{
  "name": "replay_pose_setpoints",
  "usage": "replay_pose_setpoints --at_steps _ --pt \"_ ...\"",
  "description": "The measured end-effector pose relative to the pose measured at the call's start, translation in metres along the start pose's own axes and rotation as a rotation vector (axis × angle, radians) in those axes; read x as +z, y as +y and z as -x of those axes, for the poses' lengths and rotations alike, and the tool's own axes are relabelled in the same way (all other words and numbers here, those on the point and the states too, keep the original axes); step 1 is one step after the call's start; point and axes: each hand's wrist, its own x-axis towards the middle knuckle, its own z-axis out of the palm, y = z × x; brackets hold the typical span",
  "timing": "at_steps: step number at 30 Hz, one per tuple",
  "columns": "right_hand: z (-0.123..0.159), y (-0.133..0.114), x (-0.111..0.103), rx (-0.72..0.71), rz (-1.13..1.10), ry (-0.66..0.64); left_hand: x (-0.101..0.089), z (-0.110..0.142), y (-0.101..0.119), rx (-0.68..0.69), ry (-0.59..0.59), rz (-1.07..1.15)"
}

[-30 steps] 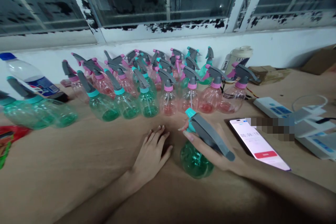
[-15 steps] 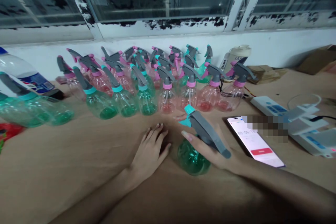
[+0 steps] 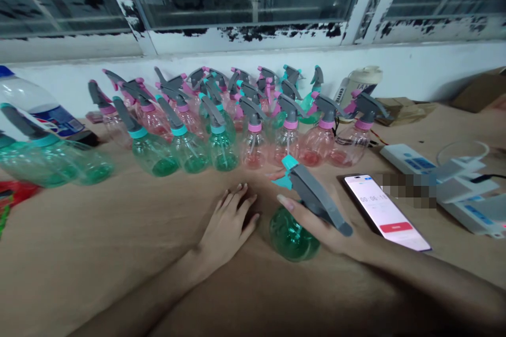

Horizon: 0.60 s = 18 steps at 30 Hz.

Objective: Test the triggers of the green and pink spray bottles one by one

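Note:
My right hand [image 3: 316, 224] is wrapped round the neck of a green spray bottle [image 3: 294, 234] with a grey trigger head and teal nozzle [image 3: 312, 195], which stands on the brown table [image 3: 98, 242]. My left hand [image 3: 229, 224] lies flat on the table just left of that bottle, fingers stretched out, holding nothing. Behind them stand several green and pink spray bottles [image 3: 221, 121] in rows along the wall.
A phone [image 3: 385, 213] with a lit timer screen lies right of the held bottle. White power strips [image 3: 446, 184] with cables sit at the right. A large water bottle [image 3: 35, 108] lies at the far left, and a cup [image 3: 358, 84] by the wall.
Almost nothing has changed: the held bottle and both hands stay in place, with only a small shift of the view.

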Motion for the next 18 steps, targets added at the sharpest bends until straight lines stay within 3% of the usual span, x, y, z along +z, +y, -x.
replay_pose_setpoints --at_steps 13,18 --pt "-0.0036 -0.0042 -0.0049 0.018 0.016 -0.080 -0.0003 -0.0002 0.0000 -0.007 0.006 0.004" --pt "-0.0020 -0.0009 -0.0027 -0.053 -0.034 -0.038 0.0000 -0.0002 0.0004 -0.023 0.001 0.003"
